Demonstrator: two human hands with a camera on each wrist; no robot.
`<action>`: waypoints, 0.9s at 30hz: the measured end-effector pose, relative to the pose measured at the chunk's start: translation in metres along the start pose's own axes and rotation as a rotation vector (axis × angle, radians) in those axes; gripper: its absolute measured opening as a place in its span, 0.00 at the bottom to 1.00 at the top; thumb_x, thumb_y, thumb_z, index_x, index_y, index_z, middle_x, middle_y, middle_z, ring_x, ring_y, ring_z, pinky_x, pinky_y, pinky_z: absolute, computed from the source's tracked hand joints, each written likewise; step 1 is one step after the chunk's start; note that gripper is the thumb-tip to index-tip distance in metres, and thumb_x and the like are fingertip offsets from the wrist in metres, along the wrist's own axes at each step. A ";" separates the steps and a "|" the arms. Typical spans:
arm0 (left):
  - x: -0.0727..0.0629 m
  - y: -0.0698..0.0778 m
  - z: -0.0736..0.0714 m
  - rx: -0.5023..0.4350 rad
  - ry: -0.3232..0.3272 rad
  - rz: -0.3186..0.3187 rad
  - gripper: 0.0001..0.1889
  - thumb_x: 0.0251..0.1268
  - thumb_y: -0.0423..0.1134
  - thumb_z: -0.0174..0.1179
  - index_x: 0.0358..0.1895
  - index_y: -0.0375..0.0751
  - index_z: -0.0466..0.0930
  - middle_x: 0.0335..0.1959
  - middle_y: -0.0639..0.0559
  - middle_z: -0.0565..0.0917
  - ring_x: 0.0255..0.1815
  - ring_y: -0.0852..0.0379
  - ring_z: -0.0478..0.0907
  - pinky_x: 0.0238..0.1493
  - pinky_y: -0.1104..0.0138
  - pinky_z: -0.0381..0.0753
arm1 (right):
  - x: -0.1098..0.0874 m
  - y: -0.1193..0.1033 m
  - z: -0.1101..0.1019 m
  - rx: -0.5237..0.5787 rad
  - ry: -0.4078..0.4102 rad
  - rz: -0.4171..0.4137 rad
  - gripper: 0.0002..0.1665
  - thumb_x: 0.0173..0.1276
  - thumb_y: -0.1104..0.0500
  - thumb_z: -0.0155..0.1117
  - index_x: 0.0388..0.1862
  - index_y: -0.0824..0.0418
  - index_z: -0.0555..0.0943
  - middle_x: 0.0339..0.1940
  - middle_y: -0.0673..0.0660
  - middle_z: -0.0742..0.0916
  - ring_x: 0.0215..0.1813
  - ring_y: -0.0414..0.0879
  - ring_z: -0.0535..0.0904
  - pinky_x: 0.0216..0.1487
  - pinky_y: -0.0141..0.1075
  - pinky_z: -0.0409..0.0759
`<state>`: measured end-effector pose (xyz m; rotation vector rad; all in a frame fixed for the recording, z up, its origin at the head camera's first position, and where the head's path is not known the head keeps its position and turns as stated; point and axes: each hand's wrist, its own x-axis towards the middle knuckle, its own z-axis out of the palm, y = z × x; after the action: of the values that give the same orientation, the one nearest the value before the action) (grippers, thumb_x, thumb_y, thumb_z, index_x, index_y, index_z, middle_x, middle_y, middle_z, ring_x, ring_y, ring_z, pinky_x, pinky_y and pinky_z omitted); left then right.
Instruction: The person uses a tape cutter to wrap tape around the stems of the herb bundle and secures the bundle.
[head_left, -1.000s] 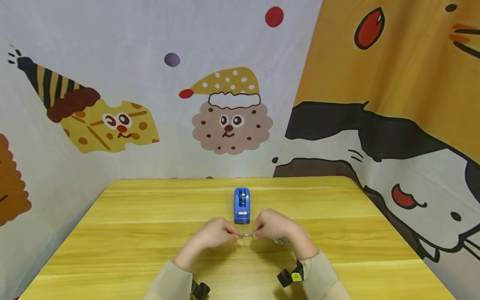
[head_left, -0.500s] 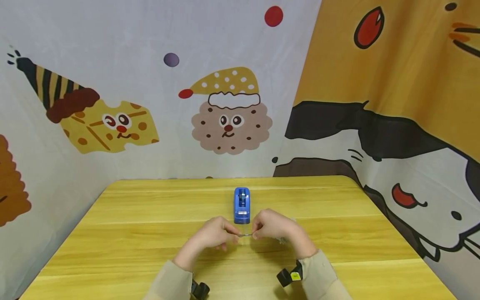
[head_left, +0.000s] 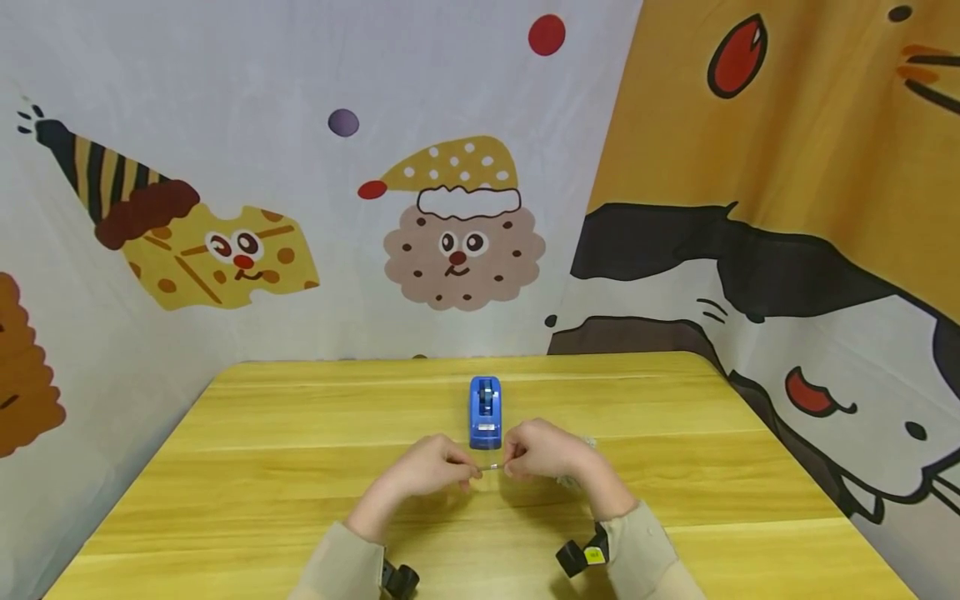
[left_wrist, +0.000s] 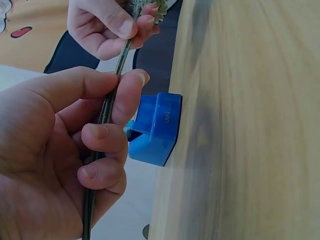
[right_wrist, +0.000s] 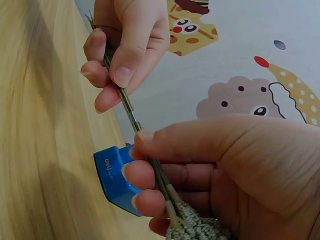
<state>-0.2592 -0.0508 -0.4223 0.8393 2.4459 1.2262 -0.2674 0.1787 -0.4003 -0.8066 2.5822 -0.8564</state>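
Two hands, fingers curled: the left hand (head_left: pixel 433 465) pinches thin stems (right_wrist: pixel 130 111) from nine o'clock, the right hand (head_left: pixel 543 452) from three, bristly heads (right_wrist: pixel 196 225) past its grip. Left's lower fingers have just tucked in; reads as a small regrip, stems perhaps being turned. Blue tape dispenser (head_left: pixel 486 417) at twelve, near but apart. Wood-grain table (head_left: pixel 315 417) beneath; cartoon-printed cloth (head_left: pixel 450 75) beyond, ten round to two.
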 end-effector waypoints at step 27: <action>0.003 -0.004 0.005 -0.001 0.063 -0.018 0.07 0.61 0.35 0.61 0.35 0.38 0.89 0.28 0.56 0.85 0.16 0.63 0.66 0.18 0.70 0.65 | 0.002 0.002 0.002 -0.079 0.051 -0.005 0.09 0.60 0.66 0.70 0.22 0.56 0.84 0.18 0.44 0.81 0.20 0.37 0.71 0.22 0.30 0.70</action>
<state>-0.2608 -0.0477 -0.4288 0.7882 2.4964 1.2653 -0.2691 0.1779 -0.4039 -0.8231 2.6752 -0.7903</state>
